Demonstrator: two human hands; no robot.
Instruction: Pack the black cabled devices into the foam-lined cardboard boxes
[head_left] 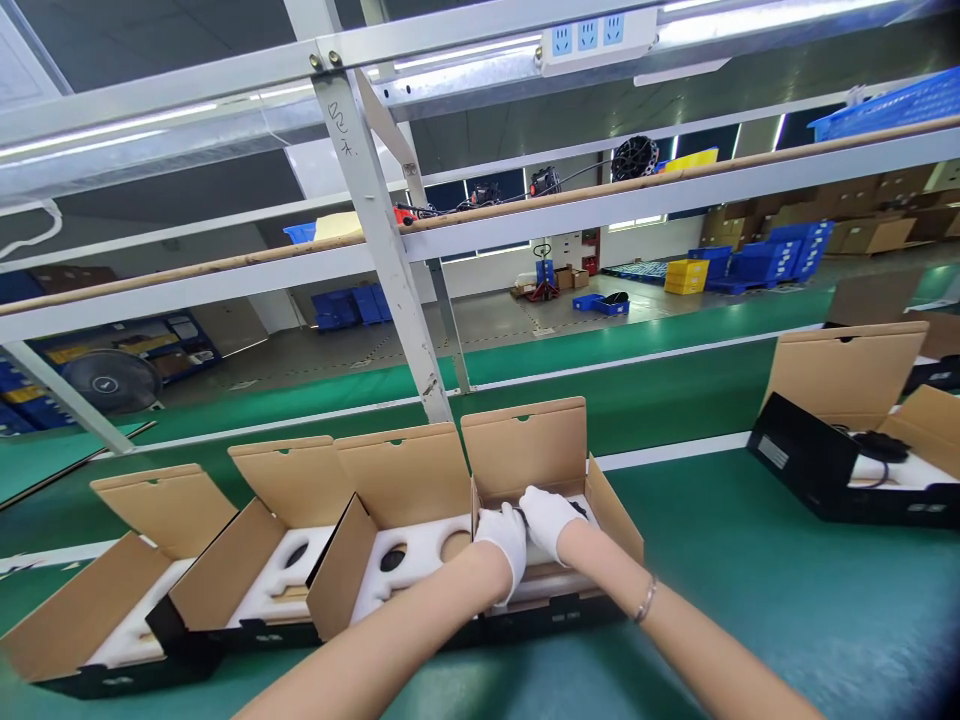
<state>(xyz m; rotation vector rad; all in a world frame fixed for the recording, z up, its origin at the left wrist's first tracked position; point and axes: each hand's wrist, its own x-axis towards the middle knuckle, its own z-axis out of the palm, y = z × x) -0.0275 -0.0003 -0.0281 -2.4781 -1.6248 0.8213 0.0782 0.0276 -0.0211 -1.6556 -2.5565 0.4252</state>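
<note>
Both my hands wear white gloves and reach into an open cardboard box (523,440) with a brown inside and a black outside. My left hand (502,545) has its fingers bent in a pinch, and my right hand (550,522) is close beside it, fingers curled. A small dark bit shows between them, too covered to name. Under the hands lies a white foam insert (536,588). Directly left stands another open box (412,480), whose white foam (427,545) has round cutouts, one with a black part in it.
Further left are two more open boxes (281,470) (169,505) with foam inserts. At the right, an open box (802,460) holds a black cable (881,447). All stand on a green surface (697,590). A metal post (382,220) and shelf (600,200) rise beyond the boxes.
</note>
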